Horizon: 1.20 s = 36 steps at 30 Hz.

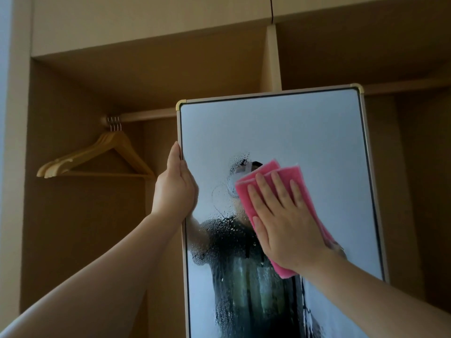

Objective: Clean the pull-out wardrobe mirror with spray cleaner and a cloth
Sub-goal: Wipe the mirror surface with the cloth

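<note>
The tall pull-out mirror (268, 123) stands in front of me, framed in pale metal with gold corner caps. Spray droplets and wet streaks cover its middle and lower glass. My left hand (177, 189) grips the mirror's left edge, thumb on the frame and fingers wrapped behind. My right hand (280, 220) lies flat with straight, spread fingers, pressing a folded pink cloth (290, 175) against the glass near the mirror's centre. No spray bottle is in view.
Behind the mirror is an open wooden wardrobe with a hanging rail (146, 116). Several wooden hangers (102, 157) hang at the rail's left end. A vertical divider (271, 57) splits the wardrobe into two bays.
</note>
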Each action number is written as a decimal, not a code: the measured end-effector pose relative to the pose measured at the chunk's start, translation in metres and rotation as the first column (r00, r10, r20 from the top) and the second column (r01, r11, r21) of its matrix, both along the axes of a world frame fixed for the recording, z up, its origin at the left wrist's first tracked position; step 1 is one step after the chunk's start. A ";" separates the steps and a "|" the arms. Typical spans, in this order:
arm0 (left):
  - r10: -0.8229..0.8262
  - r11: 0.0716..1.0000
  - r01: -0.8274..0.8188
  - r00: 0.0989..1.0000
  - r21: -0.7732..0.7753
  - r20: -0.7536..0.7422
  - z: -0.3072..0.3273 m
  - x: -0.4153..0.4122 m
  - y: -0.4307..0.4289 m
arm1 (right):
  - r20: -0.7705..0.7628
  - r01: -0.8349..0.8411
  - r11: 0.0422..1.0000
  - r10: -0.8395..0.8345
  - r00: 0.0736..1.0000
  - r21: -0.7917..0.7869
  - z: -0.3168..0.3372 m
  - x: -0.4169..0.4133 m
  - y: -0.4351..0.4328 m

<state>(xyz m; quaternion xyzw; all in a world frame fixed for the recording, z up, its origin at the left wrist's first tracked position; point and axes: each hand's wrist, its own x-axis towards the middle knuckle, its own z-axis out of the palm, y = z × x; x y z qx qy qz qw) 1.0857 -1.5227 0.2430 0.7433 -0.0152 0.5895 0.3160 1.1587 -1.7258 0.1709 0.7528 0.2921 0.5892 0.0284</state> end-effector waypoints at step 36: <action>0.010 1.000 -0.011 0.999 0.022 0.031 -0.001 0.001 0.002 | 0.098 0.033 0.998 -0.039 0.994 0.059 0.141 -0.009 0.034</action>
